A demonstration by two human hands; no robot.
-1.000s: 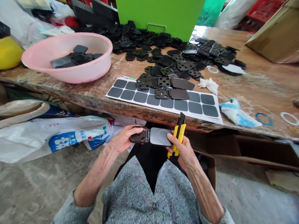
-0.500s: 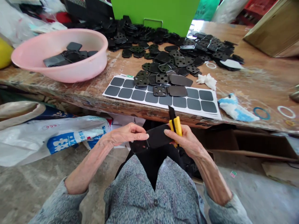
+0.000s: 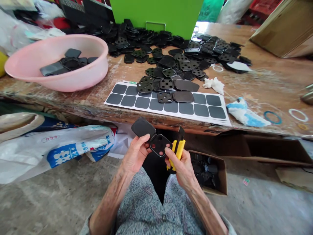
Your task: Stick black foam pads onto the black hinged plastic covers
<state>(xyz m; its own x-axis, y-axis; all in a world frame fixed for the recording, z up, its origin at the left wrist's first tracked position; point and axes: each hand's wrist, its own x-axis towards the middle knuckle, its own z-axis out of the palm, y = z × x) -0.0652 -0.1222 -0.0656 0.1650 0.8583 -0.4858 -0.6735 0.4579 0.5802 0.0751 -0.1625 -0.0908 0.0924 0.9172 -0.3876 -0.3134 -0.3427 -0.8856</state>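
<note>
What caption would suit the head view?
Left hand and right hand hold a black hinged piece, the right also a yellow knife, before a table with a pink bowl and patterned sheet.

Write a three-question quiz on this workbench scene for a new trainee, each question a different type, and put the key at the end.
1. True or false: the yellow cutter is in the person's right hand.
2. Which item is the left hand holding? A) a white ring B) a hinged black piece C) a cardboard box
3. Fill in the gap: on the table, the pink basin stands to the person's ____ of the sheet of dark squares.

Key: 1. True. 2. B. 3. left.
</note>
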